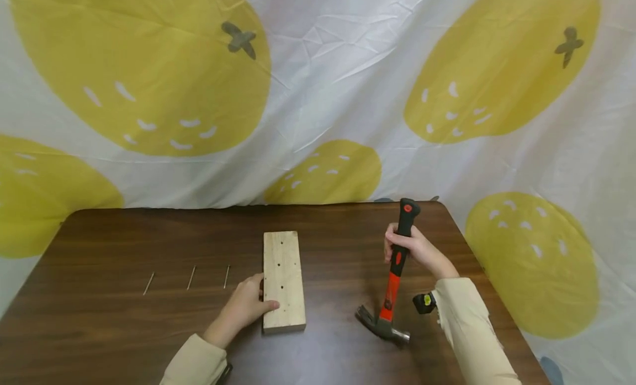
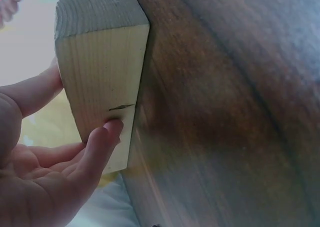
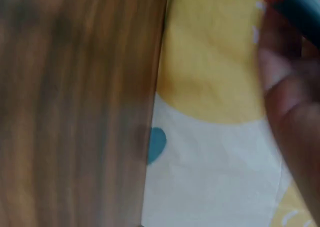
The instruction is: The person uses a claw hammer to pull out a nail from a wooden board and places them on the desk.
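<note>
A pale wooden block (image 1: pixel 290 269) with a row of small dark holes in its top lies lengthwise on the table. My left hand (image 1: pixel 242 303) holds its left edge, thumb on the top face and fingers against the side; the left wrist view shows a fingertip by a dark crack in the wood. To the right, my right hand (image 1: pixel 416 247) grips the black-and-red handle of a claw hammer (image 1: pixel 390 296). Its handle points up and its metal head hangs low; whether the head touches the table I cannot tell. Only a blurred bit of handle (image 3: pixel 300 9) appears in the right wrist view.
Three nails (image 1: pixel 191 277) lie spaced in a row on the brown wooden table (image 1: pixel 109 330), left of the block. A white cloth (image 1: pixel 338 98) with yellow fruit prints hangs behind the table and along its right side.
</note>
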Action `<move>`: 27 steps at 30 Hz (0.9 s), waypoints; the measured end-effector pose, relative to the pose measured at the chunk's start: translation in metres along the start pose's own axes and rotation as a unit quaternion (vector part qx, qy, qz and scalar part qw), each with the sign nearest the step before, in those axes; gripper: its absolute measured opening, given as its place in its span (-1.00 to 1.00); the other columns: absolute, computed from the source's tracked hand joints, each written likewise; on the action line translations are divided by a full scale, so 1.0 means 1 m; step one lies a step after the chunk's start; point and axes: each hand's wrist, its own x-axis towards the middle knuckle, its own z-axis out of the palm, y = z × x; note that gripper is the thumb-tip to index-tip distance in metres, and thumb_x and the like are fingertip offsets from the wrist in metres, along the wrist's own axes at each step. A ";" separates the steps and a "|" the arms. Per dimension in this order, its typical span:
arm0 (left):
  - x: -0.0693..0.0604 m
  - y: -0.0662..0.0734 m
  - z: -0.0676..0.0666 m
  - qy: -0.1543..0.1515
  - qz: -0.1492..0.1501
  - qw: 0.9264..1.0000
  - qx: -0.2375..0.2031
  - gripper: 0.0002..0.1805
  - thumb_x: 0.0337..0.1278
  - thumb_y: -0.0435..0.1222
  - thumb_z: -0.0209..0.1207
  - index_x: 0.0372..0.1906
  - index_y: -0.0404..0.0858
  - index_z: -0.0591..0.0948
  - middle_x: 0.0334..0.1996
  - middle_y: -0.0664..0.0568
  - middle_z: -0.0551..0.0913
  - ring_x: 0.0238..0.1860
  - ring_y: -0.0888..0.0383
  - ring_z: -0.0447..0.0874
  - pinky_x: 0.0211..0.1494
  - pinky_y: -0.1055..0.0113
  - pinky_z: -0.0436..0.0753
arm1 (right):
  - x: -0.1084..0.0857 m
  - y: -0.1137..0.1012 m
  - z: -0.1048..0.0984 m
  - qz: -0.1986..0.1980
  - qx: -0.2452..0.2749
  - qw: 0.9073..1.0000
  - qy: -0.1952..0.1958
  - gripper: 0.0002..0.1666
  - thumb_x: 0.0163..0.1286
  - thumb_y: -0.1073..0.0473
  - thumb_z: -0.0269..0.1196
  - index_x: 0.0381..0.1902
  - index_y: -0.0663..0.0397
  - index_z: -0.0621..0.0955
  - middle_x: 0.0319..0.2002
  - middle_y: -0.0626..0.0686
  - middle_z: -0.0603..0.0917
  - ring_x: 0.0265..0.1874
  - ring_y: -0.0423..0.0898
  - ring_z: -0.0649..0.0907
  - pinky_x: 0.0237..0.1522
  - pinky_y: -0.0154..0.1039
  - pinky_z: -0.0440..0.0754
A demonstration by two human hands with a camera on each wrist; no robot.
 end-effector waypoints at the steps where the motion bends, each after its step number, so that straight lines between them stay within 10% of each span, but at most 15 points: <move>1: 0.000 0.000 0.000 -0.001 -0.001 1.000 0.001 -0.26 -0.27 -0.30 0.40 0.07 -0.60 0.37 -0.17 -0.37 0.57 -0.21 -0.10 0.63 -0.14 0.10 0.59 | 0.003 -0.001 -0.004 0.039 -0.069 0.996 0.029 -0.76 0.38 0.22 -0.04 -0.50 0.18 0.38 -0.67 -0.01 0.41 -0.64 -0.13 0.49 -0.48 -0.22 0.53; 6: -0.001 0.000 -0.002 -0.002 -0.006 1.000 0.007 -0.25 -0.28 -0.29 0.40 0.06 -0.60 0.37 -0.19 -0.35 0.58 -0.22 -0.10 0.63 -0.14 0.09 0.59 | 0.029 0.005 -0.013 0.142 -0.319 0.933 0.085 -0.62 0.32 -0.04 0.09 -0.35 0.22 0.38 -0.54 0.00 0.38 -0.53 -0.11 0.40 -0.41 -0.24 0.37; 16: -0.003 0.002 0.002 -0.001 -0.002 1.000 0.004 -0.26 -0.30 -0.30 0.41 0.05 -0.60 0.38 -0.23 -0.33 0.60 -0.24 -0.09 0.64 -0.15 0.08 0.58 | 0.076 0.056 0.009 0.179 -0.474 0.852 0.131 -0.67 0.25 0.04 0.19 -0.45 0.23 0.45 -0.62 0.07 0.50 -0.69 -0.09 0.51 -0.63 -0.27 0.45; 22: -0.006 0.002 0.005 -0.007 -0.007 1.000 0.005 -0.24 -0.31 -0.28 0.41 0.06 -0.58 0.37 -0.24 -0.33 0.60 -0.24 -0.09 0.64 -0.12 0.05 0.57 | 0.081 0.083 0.024 0.185 -0.523 0.814 0.170 -0.67 0.18 0.05 0.27 -0.52 0.23 0.51 -0.62 0.11 0.54 -0.68 -0.02 0.54 -0.65 -0.18 0.47; 27: -0.005 0.002 0.007 -0.010 -0.005 1.000 0.000 -0.25 -0.31 -0.29 0.41 0.06 -0.59 0.38 -0.24 -0.32 0.60 -0.25 -0.08 0.64 -0.15 0.08 0.59 | 0.079 0.096 0.029 0.190 -0.532 0.800 0.203 -0.65 0.13 0.06 0.31 -0.46 0.31 0.57 -0.54 0.22 0.61 -0.59 0.11 0.61 -0.62 -0.08 0.54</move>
